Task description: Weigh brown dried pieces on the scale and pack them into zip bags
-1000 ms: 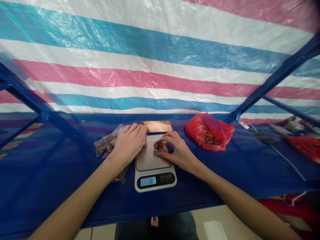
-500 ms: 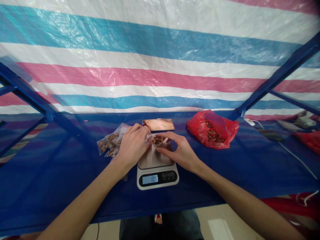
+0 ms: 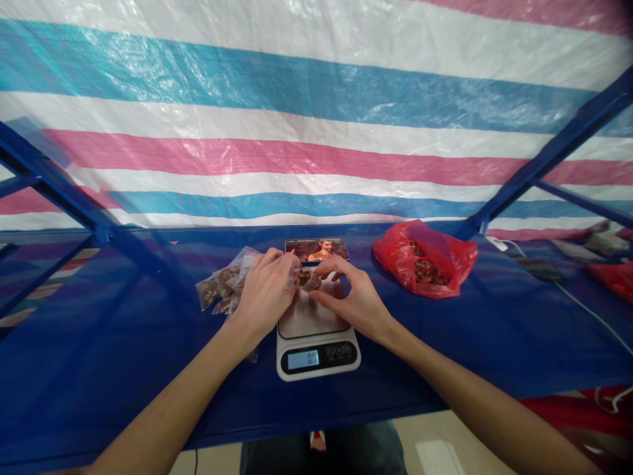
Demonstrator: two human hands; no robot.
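My right hand (image 3: 352, 298) pinches a small cup of brown nuts (image 3: 305, 278), tilted toward my left hand above the far edge of the scale. My left hand (image 3: 267, 290) is closed on the mouth of a small clear plastic bag (image 3: 293, 276), mostly hidden by its fingers. Below both hands stands a white kitchen scale (image 3: 316, 343) with a bare steel plate and a lit display. Several clear bags filled with nuts (image 3: 223, 287) lie left of the scale, partly under my left wrist.
A phone (image 3: 317, 250) with a lit screen lies behind the scale. A red plastic bag of nuts (image 3: 424, 258) sits to the right on the blue shelf (image 3: 148, 343). Blue frame bars slant at both sides, a striped tarp hangs behind, and a white cable (image 3: 588, 313) trails at far right.
My right hand lifted the cup of nuts off the scale plate and tipped it toward the bag in my left hand. The display reading dropped from 104 to near zero.
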